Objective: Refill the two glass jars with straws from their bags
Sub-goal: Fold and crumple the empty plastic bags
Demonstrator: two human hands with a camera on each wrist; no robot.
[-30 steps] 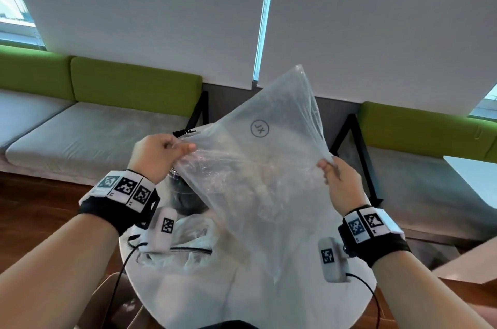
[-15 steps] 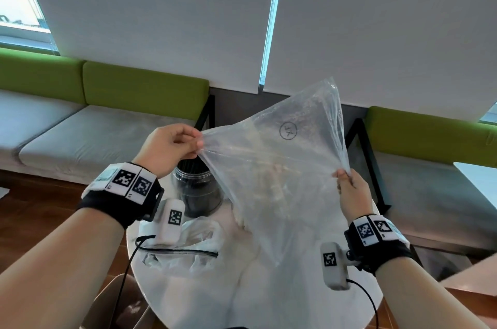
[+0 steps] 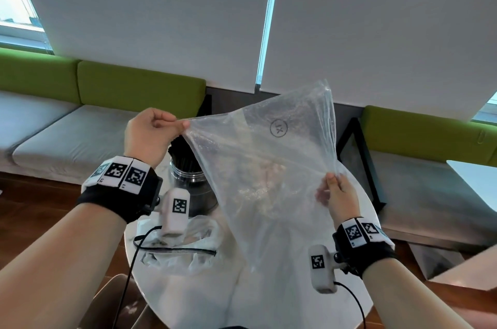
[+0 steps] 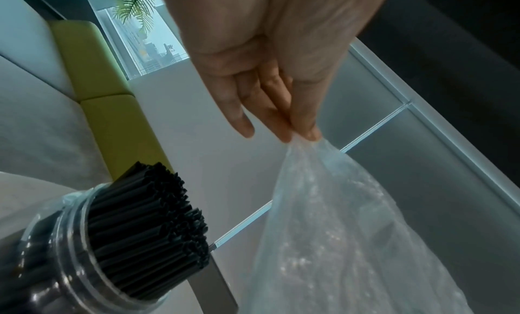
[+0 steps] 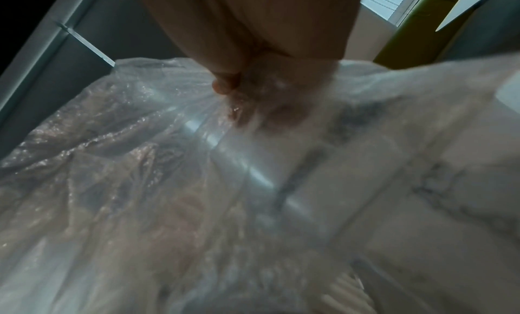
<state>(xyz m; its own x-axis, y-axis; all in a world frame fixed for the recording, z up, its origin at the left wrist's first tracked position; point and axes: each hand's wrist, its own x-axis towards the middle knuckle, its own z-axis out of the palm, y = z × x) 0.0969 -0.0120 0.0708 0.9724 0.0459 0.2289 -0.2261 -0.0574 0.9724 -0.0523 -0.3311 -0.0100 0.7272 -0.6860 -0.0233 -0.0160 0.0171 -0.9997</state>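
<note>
Both hands hold a large clear plastic bag up above the white round table. My left hand pinches the bag's upper left corner. My right hand pinches its right edge, lower down, and the plastic drapes over its fingers. A glass jar packed with black straws stands on the table under my left hand. Pale straws show faintly through the bag, and their white ends appear in the right wrist view.
A second, crumpled clear bag lies on the table's near left, under the left wrist camera cable. A bench with grey seats and green backs runs behind the table. A chair back stands at the near left edge.
The bag has swung: my left hand lifted its corner up and left, while my right hand dropped lower. The jar of black straws came into view beneath the left hand.
</note>
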